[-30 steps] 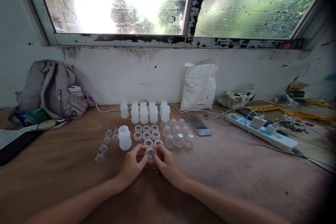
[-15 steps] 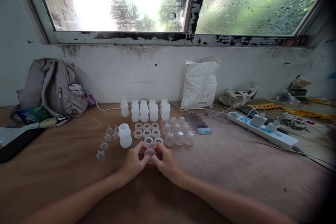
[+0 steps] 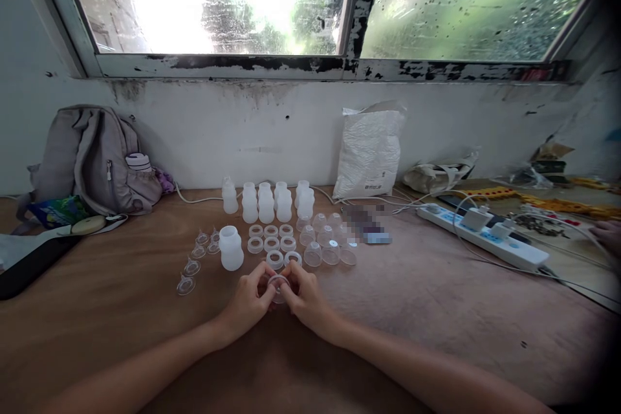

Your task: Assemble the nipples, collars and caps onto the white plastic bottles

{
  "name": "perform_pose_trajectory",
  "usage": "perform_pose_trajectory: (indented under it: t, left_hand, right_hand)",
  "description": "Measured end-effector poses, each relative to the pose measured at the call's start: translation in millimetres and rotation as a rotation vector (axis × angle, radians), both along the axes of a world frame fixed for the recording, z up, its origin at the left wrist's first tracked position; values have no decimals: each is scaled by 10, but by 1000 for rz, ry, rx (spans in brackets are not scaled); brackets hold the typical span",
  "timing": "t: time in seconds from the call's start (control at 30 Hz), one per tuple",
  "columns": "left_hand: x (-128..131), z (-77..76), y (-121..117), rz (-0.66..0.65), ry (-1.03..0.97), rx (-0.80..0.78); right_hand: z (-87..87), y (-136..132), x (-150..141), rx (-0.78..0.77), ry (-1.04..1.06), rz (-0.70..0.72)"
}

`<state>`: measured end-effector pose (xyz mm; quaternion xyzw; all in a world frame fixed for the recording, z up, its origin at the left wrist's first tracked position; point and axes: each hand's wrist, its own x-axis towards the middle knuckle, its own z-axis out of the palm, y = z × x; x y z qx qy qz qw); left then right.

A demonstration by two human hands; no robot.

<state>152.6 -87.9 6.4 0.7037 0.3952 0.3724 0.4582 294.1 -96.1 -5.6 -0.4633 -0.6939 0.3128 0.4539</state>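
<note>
My left hand (image 3: 247,301) and my right hand (image 3: 306,297) meet over the brown table (image 3: 436,310), fingers pinched together on one small clear plastic ring with a teat in it (image 3: 278,285). Just beyond them lie white screw rings (image 3: 271,242) in rows, and an open white bottle (image 3: 231,248) stands to their left. Clear teats (image 3: 192,266) lie further left, clear dome caps (image 3: 326,242) to the right. A row of white bottles (image 3: 266,202) stands behind, near the wall.
A grey backpack (image 3: 92,158) leans on the wall at the left, a white bag (image 3: 369,150) at the back centre. A white power strip (image 3: 485,237) with plugs and cables lies at the right. Another person's hand (image 3: 609,233) shows at the right edge.
My hands stay on the ring and teat, turning it slightly between the fingers. Another person's hand has come into view at the right edge.
</note>
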Motion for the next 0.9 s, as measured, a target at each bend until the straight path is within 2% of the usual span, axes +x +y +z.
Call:
perform_pose_trajectory:
  t: [0.2, 0.37, 0.47, 0.57, 0.7, 0.9]
  left_hand:
    - [-8, -70, 45, -5, -76, -45]
    - [-28, -108, 80, 88, -189, -58]
    - [-39, -91, 77, 56, -269, -90]
    - [-42, -77, 69, -31, -341, -139]
    - [-31, -90, 85, -108, -349, -177]
    - [-27, -110, 123, -21, -294, -91]
  right_hand:
    - [57, -22, 24, -58, 88, 48]
    - [54, -18, 21, -198, 354, 63]
    - [28, 21, 10, -285, 465, 92]
    - [17, 61, 15, -325, 494, 164]
    - [34, 86, 35, -368, 473, 193]
    - [20, 108, 46, -364, 510, 161]
